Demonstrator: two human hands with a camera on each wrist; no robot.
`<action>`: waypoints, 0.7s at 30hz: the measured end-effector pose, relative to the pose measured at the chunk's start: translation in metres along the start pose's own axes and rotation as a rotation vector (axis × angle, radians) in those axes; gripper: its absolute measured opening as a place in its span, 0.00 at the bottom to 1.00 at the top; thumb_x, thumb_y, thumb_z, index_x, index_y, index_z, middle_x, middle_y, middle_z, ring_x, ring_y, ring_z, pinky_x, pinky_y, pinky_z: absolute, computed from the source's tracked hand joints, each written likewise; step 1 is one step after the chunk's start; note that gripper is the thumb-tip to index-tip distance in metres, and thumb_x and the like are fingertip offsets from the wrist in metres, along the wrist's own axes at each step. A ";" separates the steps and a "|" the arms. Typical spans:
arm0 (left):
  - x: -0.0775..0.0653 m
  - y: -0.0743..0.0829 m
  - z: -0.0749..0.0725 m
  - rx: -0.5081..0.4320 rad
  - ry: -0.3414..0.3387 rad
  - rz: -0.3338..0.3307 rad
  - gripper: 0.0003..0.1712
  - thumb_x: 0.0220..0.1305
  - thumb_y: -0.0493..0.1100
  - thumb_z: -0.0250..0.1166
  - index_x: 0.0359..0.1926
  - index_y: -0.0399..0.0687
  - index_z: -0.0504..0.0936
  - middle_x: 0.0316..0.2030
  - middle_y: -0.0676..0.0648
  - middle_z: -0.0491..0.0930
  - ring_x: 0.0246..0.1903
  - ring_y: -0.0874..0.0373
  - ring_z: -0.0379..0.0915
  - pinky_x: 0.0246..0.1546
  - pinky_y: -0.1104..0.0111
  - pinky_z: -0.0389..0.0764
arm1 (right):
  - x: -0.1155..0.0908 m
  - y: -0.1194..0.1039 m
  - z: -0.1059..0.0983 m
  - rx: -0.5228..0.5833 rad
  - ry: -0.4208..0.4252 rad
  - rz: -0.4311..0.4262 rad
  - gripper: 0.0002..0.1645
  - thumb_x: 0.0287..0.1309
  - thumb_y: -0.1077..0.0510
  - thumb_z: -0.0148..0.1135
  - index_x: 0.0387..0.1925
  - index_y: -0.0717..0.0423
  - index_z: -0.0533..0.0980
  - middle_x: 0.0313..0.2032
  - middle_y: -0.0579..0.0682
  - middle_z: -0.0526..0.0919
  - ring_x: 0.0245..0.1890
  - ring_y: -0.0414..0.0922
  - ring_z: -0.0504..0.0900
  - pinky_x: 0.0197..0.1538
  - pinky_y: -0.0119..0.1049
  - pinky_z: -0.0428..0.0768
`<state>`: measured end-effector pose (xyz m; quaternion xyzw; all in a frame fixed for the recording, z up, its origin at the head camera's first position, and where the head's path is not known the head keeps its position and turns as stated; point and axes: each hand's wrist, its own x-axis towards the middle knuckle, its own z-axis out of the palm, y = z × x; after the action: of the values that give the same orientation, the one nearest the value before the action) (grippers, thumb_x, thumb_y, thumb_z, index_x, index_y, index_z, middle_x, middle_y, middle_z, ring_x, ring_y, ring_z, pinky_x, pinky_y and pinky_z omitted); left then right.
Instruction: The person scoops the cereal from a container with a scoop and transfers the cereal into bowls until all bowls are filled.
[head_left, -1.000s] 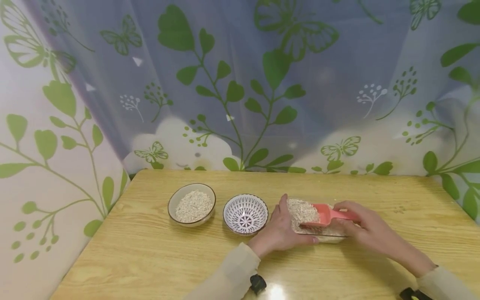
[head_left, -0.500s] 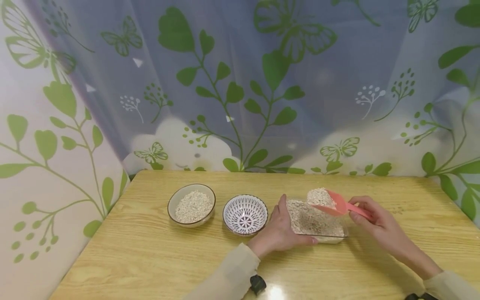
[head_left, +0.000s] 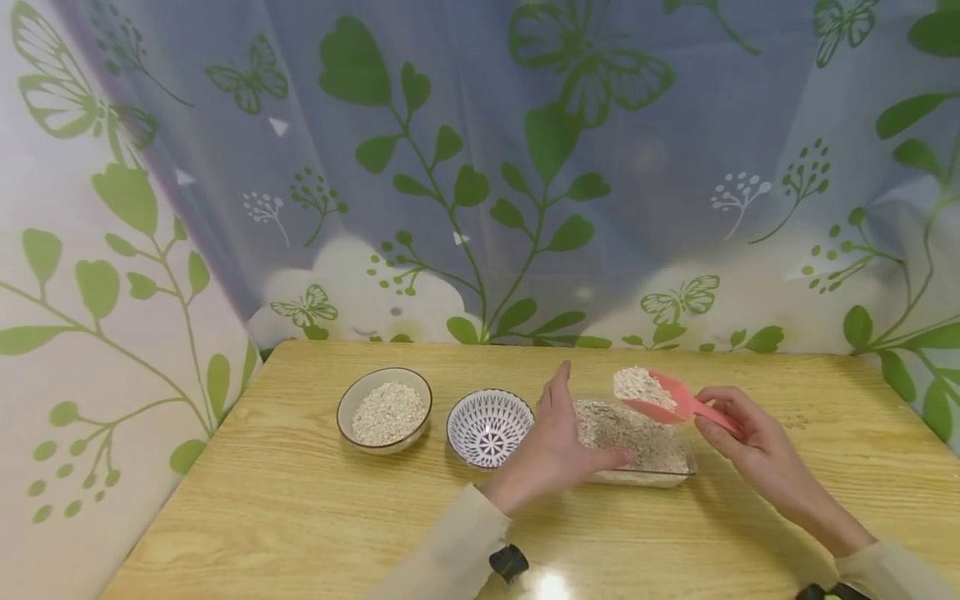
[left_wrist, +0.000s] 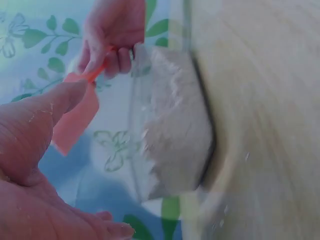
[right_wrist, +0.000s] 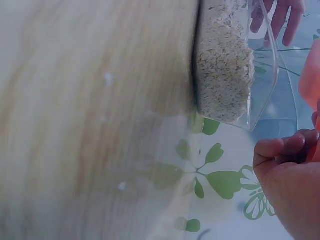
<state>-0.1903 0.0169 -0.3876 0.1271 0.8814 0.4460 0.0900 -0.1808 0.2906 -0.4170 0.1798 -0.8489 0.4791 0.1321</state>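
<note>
Above the clear container [head_left: 652, 479], the right hand [head_left: 757, 437] grips the handle of a pink scoop [head_left: 679, 402], thumb and fingers curled round it. The scoop points left and bears a heap of pale flakes [head_left: 637, 386], held apart from the larger mass of flakes in the container below. At the container's left end, the left hand [head_left: 553, 446] is spread, its thumb stretched across the near side and its fingers reaching toward the back; it grasps nothing, and whether it touches the wall I cannot tell. Just left of that hand, partly covered by it in the head view, sits a small bowl with a dark-and-white pattern [head_left: 486, 421]. Farther left, a dark-rimmed bowl [head_left: 350, 406] contains a mound of similar flakes. All three vessels stand on a wood-grain table [head_left: 300, 517], with a leaf-and-butterfly backdrop [head_left: 450, 100] behind.
</note>
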 end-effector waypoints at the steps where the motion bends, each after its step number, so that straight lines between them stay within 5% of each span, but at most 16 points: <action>1: -0.001 -0.001 -0.005 0.002 0.005 0.005 0.76 0.51 0.65 0.78 0.83 0.61 0.31 0.82 0.42 0.44 0.79 0.43 0.48 0.73 0.44 0.66 | 0.001 -0.001 0.001 0.000 0.001 -0.001 0.14 0.71 0.67 0.58 0.55 0.58 0.73 0.30 0.38 0.74 0.21 0.40 0.67 0.21 0.37 0.65; 13: -0.021 -0.036 -0.064 0.056 0.127 0.004 0.72 0.53 0.65 0.76 0.83 0.59 0.35 0.81 0.39 0.46 0.77 0.36 0.51 0.71 0.37 0.65 | 0.008 -0.011 0.007 0.006 0.005 -0.006 0.14 0.72 0.67 0.57 0.56 0.58 0.73 0.30 0.39 0.75 0.22 0.41 0.69 0.23 0.37 0.67; 21: -0.042 -0.064 -0.076 0.110 0.193 0.004 0.71 0.51 0.62 0.79 0.82 0.52 0.42 0.79 0.33 0.48 0.77 0.35 0.50 0.71 0.35 0.63 | 0.011 -0.016 0.014 0.044 -0.018 -0.030 0.13 0.71 0.69 0.57 0.55 0.59 0.73 0.27 0.39 0.73 0.17 0.42 0.63 0.17 0.37 0.64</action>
<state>-0.1797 -0.0904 -0.3931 0.0900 0.9089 0.4071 -0.0034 -0.1844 0.2695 -0.4077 0.1995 -0.8367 0.4938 0.1277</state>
